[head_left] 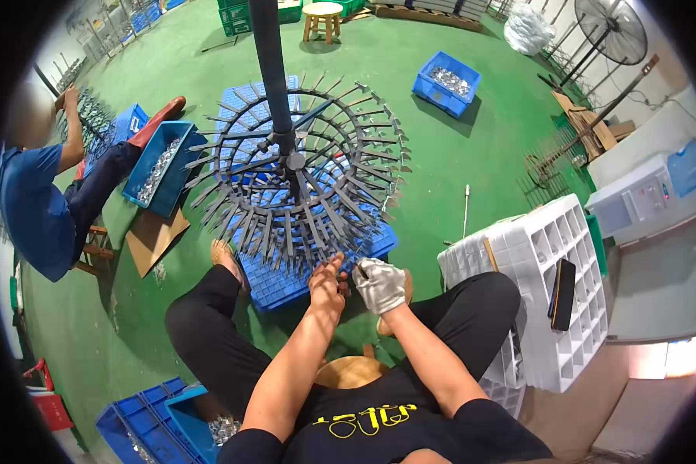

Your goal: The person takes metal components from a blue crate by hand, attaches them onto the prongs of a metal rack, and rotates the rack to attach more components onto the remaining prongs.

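The bare fingers of the left hand are loosely curled at the near edge of a round rack, and those of the gloved right hand are bent inward just beside them; whether either pinches a prong or a small piece, I cannot tell. The glove looks like thin, pale, creased cloth, which should spare the skin but dull its feel. The rack stands directly in front of the person, around an upright dark pole: concentric rings bristling with narrow, flat, outward-pointing prongs, matt and dark grey, with paler bits along the far right rim. It looks like metal, so as a whole it should be heavy and stiff, while single prongs may flex or scratch; the pole or a ring seems a safer hold than the tips. Beneath it lies a blue plastic crate with latticed faces. Farther out, a smooth blue bin of small shiny pieces sits on the glossy green floor, and to the right stands a white block divided into square cells, rigid-looking and probably light.
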### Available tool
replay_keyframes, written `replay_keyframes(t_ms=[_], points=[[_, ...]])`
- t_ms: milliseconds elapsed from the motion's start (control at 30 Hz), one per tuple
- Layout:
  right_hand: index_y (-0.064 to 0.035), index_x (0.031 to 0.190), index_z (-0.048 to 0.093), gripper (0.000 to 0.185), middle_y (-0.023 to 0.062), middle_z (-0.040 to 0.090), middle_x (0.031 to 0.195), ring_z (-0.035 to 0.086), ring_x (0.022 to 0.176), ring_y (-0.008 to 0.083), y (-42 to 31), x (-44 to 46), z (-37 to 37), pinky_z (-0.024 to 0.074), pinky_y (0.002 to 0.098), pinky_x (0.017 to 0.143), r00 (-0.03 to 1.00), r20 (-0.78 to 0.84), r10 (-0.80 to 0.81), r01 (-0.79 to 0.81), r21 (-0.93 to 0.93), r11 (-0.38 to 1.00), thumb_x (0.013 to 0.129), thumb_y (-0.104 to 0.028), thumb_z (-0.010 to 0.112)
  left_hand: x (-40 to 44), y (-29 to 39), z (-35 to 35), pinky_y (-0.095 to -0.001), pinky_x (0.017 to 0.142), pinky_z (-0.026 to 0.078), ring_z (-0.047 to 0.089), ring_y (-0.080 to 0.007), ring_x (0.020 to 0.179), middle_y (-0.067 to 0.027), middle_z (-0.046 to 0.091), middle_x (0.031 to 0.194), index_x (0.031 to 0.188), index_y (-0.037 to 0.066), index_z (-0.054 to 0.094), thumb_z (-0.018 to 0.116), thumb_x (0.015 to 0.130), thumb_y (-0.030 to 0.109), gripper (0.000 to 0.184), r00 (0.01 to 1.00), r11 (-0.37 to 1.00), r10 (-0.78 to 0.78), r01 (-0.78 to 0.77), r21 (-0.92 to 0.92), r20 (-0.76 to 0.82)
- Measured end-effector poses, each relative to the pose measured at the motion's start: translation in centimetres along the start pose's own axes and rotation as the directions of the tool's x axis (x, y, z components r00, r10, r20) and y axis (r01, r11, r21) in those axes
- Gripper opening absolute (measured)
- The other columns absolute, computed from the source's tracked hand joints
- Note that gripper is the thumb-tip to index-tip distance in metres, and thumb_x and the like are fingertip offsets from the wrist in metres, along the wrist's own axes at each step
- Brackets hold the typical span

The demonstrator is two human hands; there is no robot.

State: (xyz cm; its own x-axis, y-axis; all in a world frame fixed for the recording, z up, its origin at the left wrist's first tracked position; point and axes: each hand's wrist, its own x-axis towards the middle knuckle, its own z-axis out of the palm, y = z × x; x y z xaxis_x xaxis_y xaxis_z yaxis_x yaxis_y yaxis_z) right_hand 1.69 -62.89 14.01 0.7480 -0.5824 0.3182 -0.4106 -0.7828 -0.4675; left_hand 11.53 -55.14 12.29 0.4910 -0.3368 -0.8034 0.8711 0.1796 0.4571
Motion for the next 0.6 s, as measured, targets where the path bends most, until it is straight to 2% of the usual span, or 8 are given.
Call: replay_keyframes(t_ms=[100,300,400,500,600], points=[[-0.011,0.072,0.059,0.013,0.0079,0.063,0.07,0.064,0.065,0.0263,-0.2,0.2,-0.2,0.0505,0.0366,0.058,1.0,-0.002,-0.006,0.006,-0.023,1.0,0.08,-0.02,0.064,-0.2,0.2,0.1,-0.0233,0.043,0.033,0.049,-0.0085,0.06,0.0037,0.065,0.095,0.096,0.017,0.061,0.064,0.087,0.014,0.01,1.0,0.999,-0.024,0.023,0.043,0.013],[-0.0107,0.073,0.059,0.015,0.008,0.062,0.07,0.063,0.065,0.0266,0.1,0.2,0.1,0.0497,0.0377,0.057,0.999,0.018,-0.033,0.033,-0.013,0.999,0.082,-0.022,0.063,1.0,-0.6,-0.6,-0.0232,0.043,0.034,0.049,-0.009,0.059,0.0018,0.066,0.1,0.099,0.016,0.06,0.062,0.089,0.015,0.01,0.999,1.0,0.015,-0.014,-0.016,0.041],[-0.0107,0.075,0.059,0.013,0.0081,0.062,0.07,0.063,0.065,0.0265,0.0,-0.2,0.2,0.0495,0.0378,0.057,1.0,0.002,-0.002,0.002,0.0,1.0,0.083,-0.021,0.063,1.1,-0.6,-0.8,-0.0236,0.042,0.033,0.048,-0.0091,0.058,0.0022,0.066,0.097,0.097,0.017,0.061,0.063,0.088,0.015,0.01,0.996,1.0,0.017,-0.016,-0.011,0.082],[-0.0107,0.077,0.059,0.012,0.0082,0.062,0.071,0.063,0.065,0.0265,-0.1,-0.2,0.1,0.0494,0.0378,0.057,1.0,-0.007,-0.009,0.009,0.003,1.0,0.083,-0.021,0.063,0.7,-0.3,-0.2,-0.0239,0.041,0.032,0.045,-0.0094,0.054,0.0018,0.062,0.083,0.096,0.017,0.061,0.066,0.086,0.017,0.011,0.999,1.0,0.015,-0.015,0.018,0.035],[-0.0108,0.078,0.059,0.012,0.0081,0.062,0.071,0.063,0.065,0.0266,0.0,-0.3,0.2,0.0495,0.038,0.057,1.0,0.01,-0.004,0.004,-0.011,1.0,0.083,-0.021,0.063,-0.5,0.3,0.3,-0.0229,0.045,0.036,0.05,-0.0112,0.063,0.0025,0.059,0.094,0.105,0.012,0.064,0.06,0.089,0.012,0.016,1.0,0.998,-0.018,0.017,0.052,0.015]])
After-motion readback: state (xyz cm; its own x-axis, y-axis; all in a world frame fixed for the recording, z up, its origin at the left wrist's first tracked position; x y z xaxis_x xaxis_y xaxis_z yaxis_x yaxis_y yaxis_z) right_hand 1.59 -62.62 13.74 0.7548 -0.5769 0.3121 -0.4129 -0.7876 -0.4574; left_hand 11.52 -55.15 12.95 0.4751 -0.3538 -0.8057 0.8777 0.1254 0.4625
